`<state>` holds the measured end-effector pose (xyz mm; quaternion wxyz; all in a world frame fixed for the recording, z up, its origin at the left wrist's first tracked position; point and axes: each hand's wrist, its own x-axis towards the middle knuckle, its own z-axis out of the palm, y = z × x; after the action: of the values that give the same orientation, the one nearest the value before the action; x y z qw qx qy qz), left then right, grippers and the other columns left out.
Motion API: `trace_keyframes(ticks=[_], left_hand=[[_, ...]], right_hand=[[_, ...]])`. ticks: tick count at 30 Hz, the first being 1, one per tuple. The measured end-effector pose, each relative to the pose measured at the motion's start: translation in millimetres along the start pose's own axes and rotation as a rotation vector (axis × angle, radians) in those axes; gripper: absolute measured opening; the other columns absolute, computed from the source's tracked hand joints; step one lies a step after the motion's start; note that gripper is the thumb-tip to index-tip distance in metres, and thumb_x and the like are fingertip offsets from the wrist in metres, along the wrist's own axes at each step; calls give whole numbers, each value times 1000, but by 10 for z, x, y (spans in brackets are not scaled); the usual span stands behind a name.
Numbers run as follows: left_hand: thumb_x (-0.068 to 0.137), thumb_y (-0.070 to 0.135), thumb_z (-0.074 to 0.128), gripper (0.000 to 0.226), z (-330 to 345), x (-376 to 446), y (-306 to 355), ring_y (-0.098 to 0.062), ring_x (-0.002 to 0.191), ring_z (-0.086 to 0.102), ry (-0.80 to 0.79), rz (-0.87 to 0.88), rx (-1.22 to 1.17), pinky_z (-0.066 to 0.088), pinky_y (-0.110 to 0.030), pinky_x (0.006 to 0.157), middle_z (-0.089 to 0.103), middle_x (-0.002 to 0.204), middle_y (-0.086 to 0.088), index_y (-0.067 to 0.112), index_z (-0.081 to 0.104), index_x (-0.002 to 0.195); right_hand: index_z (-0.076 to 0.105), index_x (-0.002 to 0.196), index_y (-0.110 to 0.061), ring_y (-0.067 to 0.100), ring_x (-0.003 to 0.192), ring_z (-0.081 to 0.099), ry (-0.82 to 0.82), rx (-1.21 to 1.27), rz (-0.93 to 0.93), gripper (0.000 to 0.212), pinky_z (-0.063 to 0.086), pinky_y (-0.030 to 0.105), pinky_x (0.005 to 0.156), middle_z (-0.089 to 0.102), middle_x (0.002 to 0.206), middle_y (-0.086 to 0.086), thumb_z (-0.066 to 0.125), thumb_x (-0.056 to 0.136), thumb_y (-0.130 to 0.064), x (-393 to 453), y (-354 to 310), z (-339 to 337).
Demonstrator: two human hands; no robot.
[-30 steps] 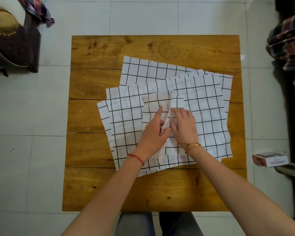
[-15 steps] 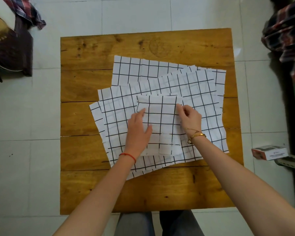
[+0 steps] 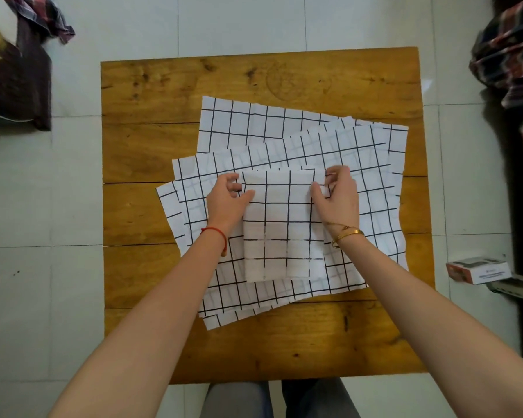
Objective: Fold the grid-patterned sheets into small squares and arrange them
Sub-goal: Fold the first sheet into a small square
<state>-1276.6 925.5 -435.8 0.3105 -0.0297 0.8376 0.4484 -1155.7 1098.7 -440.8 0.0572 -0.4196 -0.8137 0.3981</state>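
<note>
Left hand point(image 3: 228, 203) fingers point(image 3: 234, 186), flat on the sheets half a second ago, now curl at the folded sheet point(image 3: 280, 224)'s upper left edge, thumb on top. Right hand point(image 3: 338, 200) likewise pinches the upper right edge. The folded sheet lies between both hands, atop the spread grid-patterned sheets point(image 3: 360, 164), on the wooden worktop point(image 3: 169, 95). A small box point(image 3: 477, 269) sits on the floor, right.

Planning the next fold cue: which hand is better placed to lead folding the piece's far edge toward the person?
Neither clearly. Left hand and right hand each pinch a far corner of the folded sheet, placed symmetrically. Likely a two-hand fold.
</note>
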Motion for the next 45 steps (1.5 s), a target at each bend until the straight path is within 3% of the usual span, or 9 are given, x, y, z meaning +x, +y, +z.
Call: trace_keyframes(ticks=[3, 8, 18, 23, 27, 31, 34, 40, 45], left_hand=[[78, 15, 77, 51, 39, 6, -17, -12, 87, 54, 10, 17, 25, 46, -12, 76, 58, 100, -1, 11, 54, 124], [77, 15, 78, 49, 79, -2, -44, -5, 75, 52, 32, 30, 32, 45, -8, 70, 57, 93, 4, 13, 56, 121], [79, 12, 76, 45, 51, -44, -114, -3, 79, 57, 42, 82, 22, 44, -2, 69, 59, 90, 7, 16, 56, 120], [86, 11, 69, 37, 43, -84, -127, 4, 80, 57, 11, 48, 16, 41, 2, 67, 61, 90, 7, 16, 57, 121], [94, 12, 57, 31, 33, -100, -152, 6, 78, 54, -18, 47, 61, 38, 5, 65, 60, 90, 10, 13, 57, 125], [95, 14, 55, 33, -16, -108, -142, 0, 79, 56, -30, 44, 78, 41, 0, 64, 63, 92, 8, 15, 54, 128], [93, 11, 56, 40, -40, -131, -121, -9, 91, 59, 31, 159, 243, 50, -16, 81, 63, 109, 1, 18, 48, 131], [87, 8, 58, 56, -43, -73, -173, -24, 126, 40, 87, 535, 765, 43, -37, 103, 46, 140, -4, 13, 41, 141], [94, 20, 50, 68, 14, -44, -257, -29, 142, 22, -80, 520, 1062, 30, -43, 112, 22, 158, 3, 18, 16, 153]], right_hand=[[50, 121, -12, 19, 100, 46, 109, -229, -281, 45, 38, 31, 83, 54, 109, 4, 61, 82, -32, 81, -212, 52], [65, 95, -20, 24, 98, 49, -134, -347, -492, 25, 35, 32, 80, 58, 100, 1, 61, 82, -41, 262, -531, 383], [64, 92, -20, 23, 104, 45, -333, -406, -380, 17, 28, 31, 84, 55, 103, 3, 60, 86, -35, 343, -741, 695], [65, 88, -20, 21, 101, 48, -333, -212, -190, 15, 36, 32, 85, 58, 101, 1, 61, 86, -34, 425, -787, 722], [61, 98, -19, 21, 97, 49, -296, -160, -224, 18, 41, 38, 87, 59, 100, -1, 62, 85, -31, 384, -703, 693], [57, 110, -12, 24, 98, 50, -70, -274, -443, 28, 40, 33, 81, 57, 107, 4, 55, 84, -24, 261, -541, 541], [57, 115, -9, 26, 106, 50, -13, -391, -595, 31, 42, 35, 86, 57, 115, 7, 51, 85, -18, 103, -424, 451], [40, 141, -9, 32, 135, 35, -281, -636, -675, 51, 29, 49, 111, 42, 145, 4, 43, 92, -23, -143, -281, 591], [30, 147, -12, 32, 142, 24, -362, -756, -609, 57, 22, 55, 113, 31, 153, 0, 41, 94, -32, -202, -302, 704]])
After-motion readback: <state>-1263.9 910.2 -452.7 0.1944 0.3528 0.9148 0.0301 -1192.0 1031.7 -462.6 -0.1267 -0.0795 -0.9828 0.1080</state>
